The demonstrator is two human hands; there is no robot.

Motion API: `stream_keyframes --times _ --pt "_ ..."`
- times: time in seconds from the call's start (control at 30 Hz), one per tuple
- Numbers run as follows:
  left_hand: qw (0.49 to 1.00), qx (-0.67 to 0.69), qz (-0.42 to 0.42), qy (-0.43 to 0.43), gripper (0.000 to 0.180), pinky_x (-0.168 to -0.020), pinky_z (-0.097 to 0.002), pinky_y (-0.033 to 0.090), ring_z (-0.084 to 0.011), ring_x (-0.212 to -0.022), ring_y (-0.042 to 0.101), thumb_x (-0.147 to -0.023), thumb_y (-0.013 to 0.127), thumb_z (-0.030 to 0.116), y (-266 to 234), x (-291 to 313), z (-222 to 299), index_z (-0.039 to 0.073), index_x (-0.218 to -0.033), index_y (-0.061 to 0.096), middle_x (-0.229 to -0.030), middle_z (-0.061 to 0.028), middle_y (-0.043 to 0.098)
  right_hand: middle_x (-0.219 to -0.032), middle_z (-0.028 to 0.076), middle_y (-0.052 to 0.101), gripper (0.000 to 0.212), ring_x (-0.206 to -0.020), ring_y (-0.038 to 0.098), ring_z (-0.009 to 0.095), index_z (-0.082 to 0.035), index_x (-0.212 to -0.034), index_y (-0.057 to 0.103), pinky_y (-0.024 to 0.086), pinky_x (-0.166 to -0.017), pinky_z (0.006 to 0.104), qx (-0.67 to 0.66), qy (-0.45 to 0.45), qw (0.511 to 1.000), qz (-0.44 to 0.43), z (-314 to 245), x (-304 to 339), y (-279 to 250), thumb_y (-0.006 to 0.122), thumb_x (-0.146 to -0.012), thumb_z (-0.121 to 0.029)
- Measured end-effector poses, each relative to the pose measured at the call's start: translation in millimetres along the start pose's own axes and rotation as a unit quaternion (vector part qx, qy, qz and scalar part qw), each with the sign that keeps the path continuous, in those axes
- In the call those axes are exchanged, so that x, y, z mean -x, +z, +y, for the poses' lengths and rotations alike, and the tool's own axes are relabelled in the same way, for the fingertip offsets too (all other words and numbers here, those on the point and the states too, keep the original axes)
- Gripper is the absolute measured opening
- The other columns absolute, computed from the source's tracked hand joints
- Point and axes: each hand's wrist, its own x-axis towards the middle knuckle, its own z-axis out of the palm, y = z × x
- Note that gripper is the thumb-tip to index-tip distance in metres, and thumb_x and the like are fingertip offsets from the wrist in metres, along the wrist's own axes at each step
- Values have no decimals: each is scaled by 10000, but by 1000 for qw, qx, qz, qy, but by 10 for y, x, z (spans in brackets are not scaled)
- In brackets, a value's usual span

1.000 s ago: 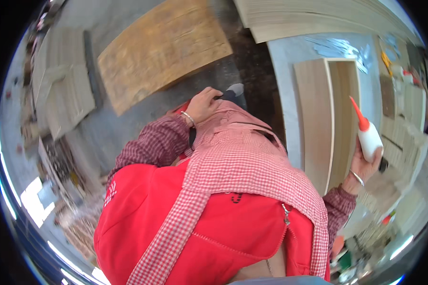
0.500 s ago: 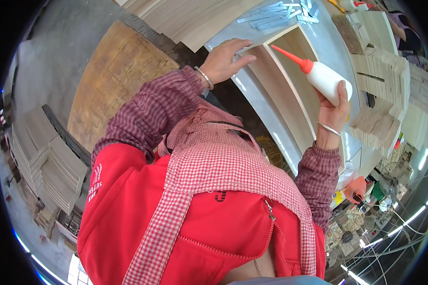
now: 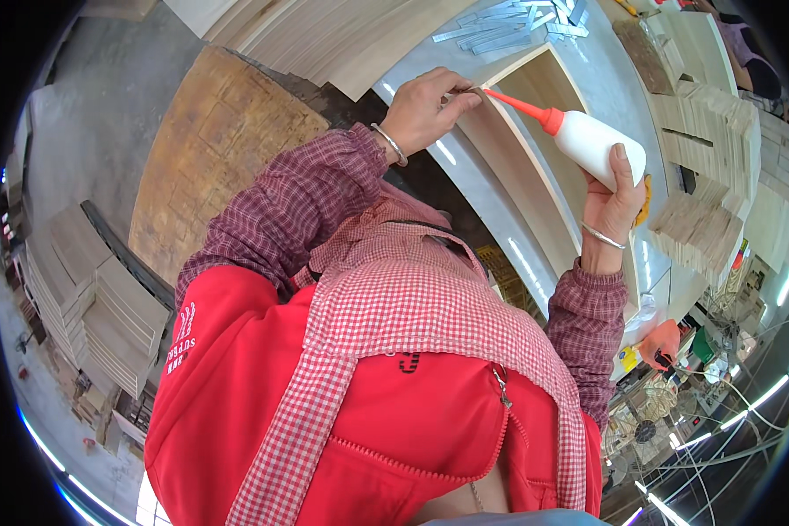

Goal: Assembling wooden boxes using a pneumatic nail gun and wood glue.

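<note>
In my right hand (image 3: 612,200) is a white squeeze glue bottle (image 3: 598,147) with a long red-orange nozzle. The bottle lies tilted, its nozzle tip at the left corner of a pale wooden open box frame (image 3: 528,159). My left hand (image 3: 428,107) pinches that same corner, thumb and forefinger close to the nozzle tip; the exact contact is partly hidden by the fingers. The frame rests on a light blue-grey tabletop (image 3: 598,61). An orange-yellow object (image 3: 644,202) shows just behind my right hand, its kind unclear.
Flat metal strips (image 3: 522,24) lie piled at the table's far side. Stacked wooden boards (image 3: 706,140) stand to the right, and more boards (image 3: 324,35) at the far left. A worn brown board (image 3: 223,145) is left of my arm. Another person (image 3: 745,57) is at far right.
My left fingers have closed at the frame's corner, where they were apart before. The glue bottle has shifted left, bringing its nozzle tip to that corner.
</note>
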Motion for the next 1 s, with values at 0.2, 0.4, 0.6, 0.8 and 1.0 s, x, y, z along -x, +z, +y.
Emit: stream_keyframes --times 0.2,0.4,0.6,0.8,1.0 --pt "1000 -11 -26 -7 218 -663 -255 479 -167 -708 586 -846 637 215 -43 -7 34 27 -951 664 -872 -48 637 -1015 152 546 429 -888 587 244 38 -1123 481 513 -766 291 4 -4 1000 7 -3 -12 -2 681 -802 -164" --pt "1000 -6 -14 2 193 -637 -264 467 -177 -680 579 -833 635 212 -65 18 8 32 -897 658 -837 -48 631 -1001 145 552 410 -871 590 232 31 -1102 489 512 -758 282 9 -15 1000 18 -6 -44 -2 690 -799 -157" --pt "1000 -7 2 21 170 -611 -270 457 -186 -646 572 -819 637 206 -86 70 -25 39 -846 652 -799 -46 626 -998 146 553 420 -869 592 229 30 -1095 488 513 -755 280 3 -28 999 28 26 -99 -37 707 -792 -163" --pt "999 -18 -27 7 222 -641 -252 471 -166 -679 576 -846 637 213 -113 158 -4 18 -947 666 -850 -56 638 -1011 154 546 460 -872 596 236 37 -1110 473 518 -765 282 -2 -53 998 32 50 -147 -125 722 -785 -173" --pt "999 -23 -20 23 218 -636 -248 469 -165 -668 572 -847 635 209 -139 281 -41 15 -943 665 -840 -54 637 -1032 166 540 501 -891 602 257 46 -1128 456 529 -782 295 -15 -77 996 40 68 -159 -133 734 -778 -180"
